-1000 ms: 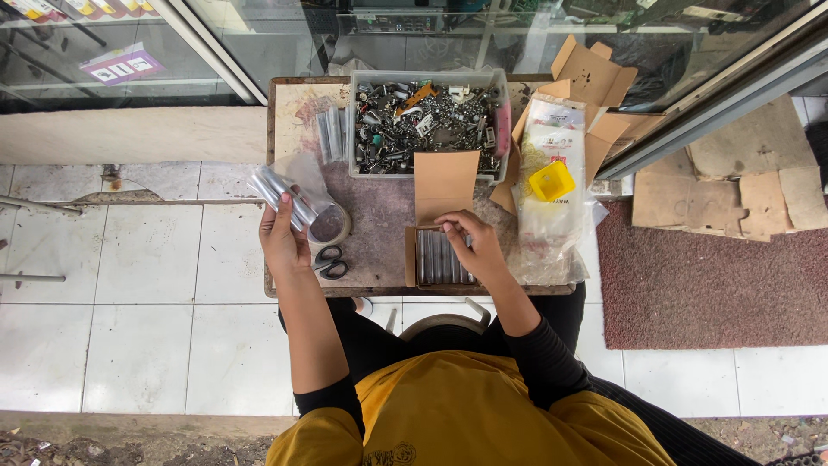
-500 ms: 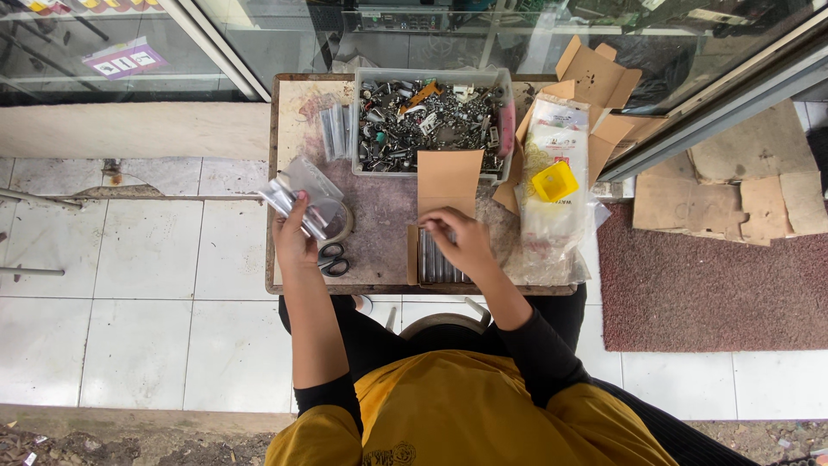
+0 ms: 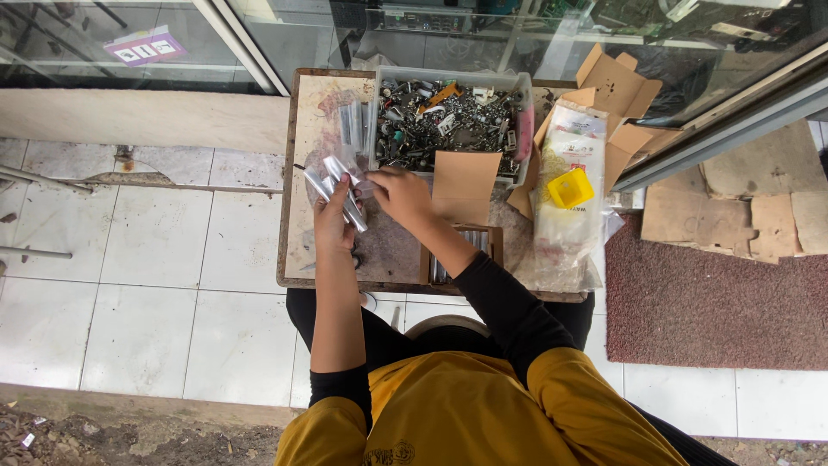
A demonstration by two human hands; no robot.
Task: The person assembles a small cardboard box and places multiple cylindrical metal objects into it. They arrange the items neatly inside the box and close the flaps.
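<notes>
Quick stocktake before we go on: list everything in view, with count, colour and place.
small table: one, worn brown top, centre
plastic tub: one, clear, table's far edge, full of mixed metal parts
metal tubes: several, silver, in a clear bag in the left hand
small cardboard box: one, brown, flap up, near edge, tubes inside
printed plastic bag: one, white, table's right side
yellow piece: one, on that bag
cardboard scraps: several, brown, far right
mat: one, dark red, floor at right
left hand: holds the tubes
right hand: touches the bag
</notes>
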